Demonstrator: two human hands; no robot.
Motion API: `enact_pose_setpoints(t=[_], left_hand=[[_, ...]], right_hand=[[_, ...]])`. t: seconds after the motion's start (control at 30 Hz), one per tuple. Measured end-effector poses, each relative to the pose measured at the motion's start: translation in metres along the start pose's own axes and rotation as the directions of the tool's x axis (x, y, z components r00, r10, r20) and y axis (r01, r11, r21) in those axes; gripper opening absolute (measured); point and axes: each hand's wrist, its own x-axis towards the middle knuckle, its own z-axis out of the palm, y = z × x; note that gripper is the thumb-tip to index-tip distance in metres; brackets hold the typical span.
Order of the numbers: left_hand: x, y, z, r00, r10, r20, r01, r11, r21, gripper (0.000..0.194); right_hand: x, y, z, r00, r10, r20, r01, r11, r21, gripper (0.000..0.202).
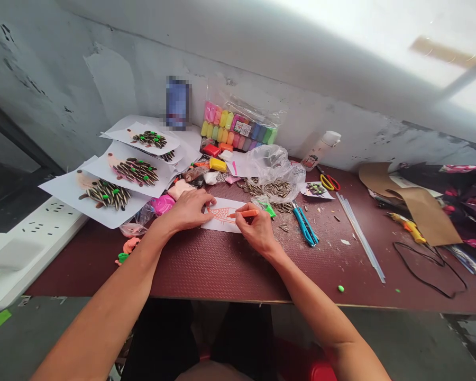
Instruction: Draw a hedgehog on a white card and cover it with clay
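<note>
A small white sheet of paper point(221, 228) lies on the table in front of me, with an orange line drawing point(221, 214) on it that has a scale-like pattern. My right hand point(257, 230) grips an orange marker point(246, 214), its tip over the drawing. At the paper's left end rests my left hand point(190, 210), thumb and fingers apart, touching the edge. Close to my right hand are a green packet point(268, 207), a pile of striped sunflower seeds point(273, 190) and a blue box cutter point(305, 225).
Sheets with seed hedgehogs point(133, 169) are stacked left, above a white power strip point(27, 248). Behind stand bagged coloured clay point(240, 124) and a white bottle point(321, 150). On the right lie scissors point(329, 181), clear glue sticks point(360, 238) and a yellow glue gun point(410, 228) with its cord.
</note>
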Motion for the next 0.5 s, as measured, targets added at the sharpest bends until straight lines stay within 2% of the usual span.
enact_pose_setpoints(t=[0.3, 0.5], left_hand=[[-0.0011, 0.0045, -0.0039, 1.000, -0.008, 0.023, 0.008, 1.000, 0.020, 0.037], [-0.0019, 0.0075, -0.0057, 0.999, -0.017, 0.035, 0.016, 0.999, 0.036, 0.039]], right_hand=[[-0.0036, -0.0015, 0.0040, 0.999, -0.022, 0.035, 0.020, 0.999, 0.045, 0.018], [-0.0040, -0.0016, 0.0069, 0.998, 0.009, 0.064, -0.012, 0.999, 0.049, 0.019]])
